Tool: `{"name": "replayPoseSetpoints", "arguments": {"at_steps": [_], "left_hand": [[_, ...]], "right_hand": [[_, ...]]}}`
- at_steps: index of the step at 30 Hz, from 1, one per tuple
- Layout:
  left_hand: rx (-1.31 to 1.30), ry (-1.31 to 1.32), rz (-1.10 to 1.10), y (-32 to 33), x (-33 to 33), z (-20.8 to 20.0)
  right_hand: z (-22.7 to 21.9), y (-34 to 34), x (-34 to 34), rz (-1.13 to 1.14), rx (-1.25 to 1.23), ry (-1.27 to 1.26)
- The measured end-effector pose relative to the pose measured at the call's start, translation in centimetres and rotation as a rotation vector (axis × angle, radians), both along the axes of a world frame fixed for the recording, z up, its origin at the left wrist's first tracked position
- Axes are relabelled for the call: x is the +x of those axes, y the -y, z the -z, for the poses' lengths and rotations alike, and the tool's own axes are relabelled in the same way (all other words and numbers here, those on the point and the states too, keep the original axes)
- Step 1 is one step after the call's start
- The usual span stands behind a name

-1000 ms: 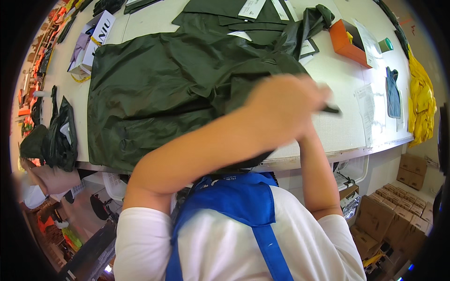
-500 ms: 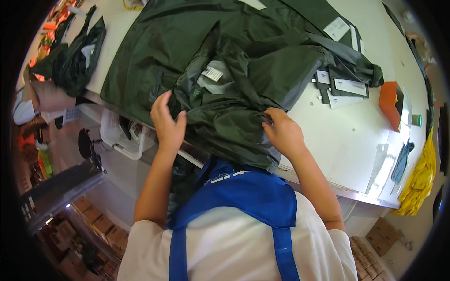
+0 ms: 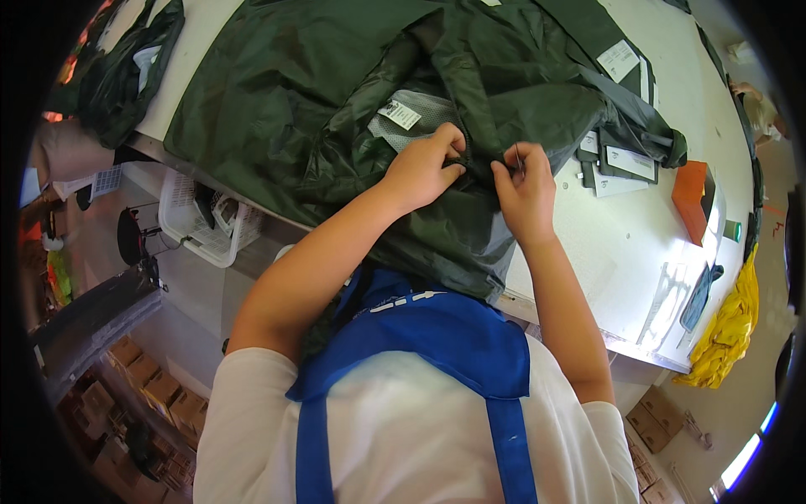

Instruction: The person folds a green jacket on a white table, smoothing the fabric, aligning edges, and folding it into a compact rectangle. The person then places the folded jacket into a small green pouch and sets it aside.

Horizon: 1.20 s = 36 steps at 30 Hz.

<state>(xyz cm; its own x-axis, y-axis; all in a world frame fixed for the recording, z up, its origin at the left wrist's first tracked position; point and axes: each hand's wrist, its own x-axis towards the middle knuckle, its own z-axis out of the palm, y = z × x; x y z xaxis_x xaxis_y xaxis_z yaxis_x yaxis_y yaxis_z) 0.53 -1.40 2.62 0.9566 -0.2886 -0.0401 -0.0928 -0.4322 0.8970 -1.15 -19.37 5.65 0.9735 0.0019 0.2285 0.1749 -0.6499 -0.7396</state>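
Observation:
A dark green jacket [image 3: 277, 92] lies bunched across the white table in front of me, with grey mesh lining [image 3: 393, 133] and a white label [image 3: 400, 114] showing at its opening. My left hand [image 3: 426, 168] is closed on an edge of the jacket just below the label. Close by on the right, my right hand [image 3: 529, 185] is curled in a pinch over the fabric. A thin dark sliver shows between its fingers, too small to name. The two hands are a short gap apart.
Tags [image 3: 625, 164] hang by the sleeve on the right. Beyond them are an orange box [image 3: 690, 202] and yellow fabric [image 3: 729, 332]. More dark green garments [image 3: 126, 80] lie at the far left. A white basket [image 3: 201, 223] sits below the table edge, near another person's arm [image 3: 71, 151].
My left hand has moved right and up from the jacket's left side to its opening, closing on an edge. My right hand has risen slightly and curled its fingers. The view has shifted a little.

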Motion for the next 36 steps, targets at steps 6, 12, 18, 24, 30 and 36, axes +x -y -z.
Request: {"name": "replayPoseSetpoints", "arguments": {"at_steps": [6,12,18,24,30,36], "left_hand": [[-0.076,-0.049,-0.024,0.5,-0.7,-0.9],[0.218,-0.057,-0.052,1.3,0.0,-1.5],[0.392,0.612,-0.063,2.3,-0.5,-2.8],[0.451,0.515,-0.494,-3.4,2.1,-3.7],[0.126,0.396,-0.254,-5.3,2.1,-3.6],[0.238,0.19,0.057,-6.1,2.7,-5.9]], "right_hand": [[0.8,0.2,-2.1,-0.058,-0.293,0.006],[2.4,0.5,-1.7,-0.097,-0.243,0.135],[1.7,1.0,-1.6,-0.111,-0.221,0.158],[0.8,3.7,-2.7,-0.041,-0.265,0.086],[-0.1,3.3,-2.5,-0.121,-0.177,-0.019],[-1.8,-1.6,3.5,-0.167,0.061,-0.088]]}}
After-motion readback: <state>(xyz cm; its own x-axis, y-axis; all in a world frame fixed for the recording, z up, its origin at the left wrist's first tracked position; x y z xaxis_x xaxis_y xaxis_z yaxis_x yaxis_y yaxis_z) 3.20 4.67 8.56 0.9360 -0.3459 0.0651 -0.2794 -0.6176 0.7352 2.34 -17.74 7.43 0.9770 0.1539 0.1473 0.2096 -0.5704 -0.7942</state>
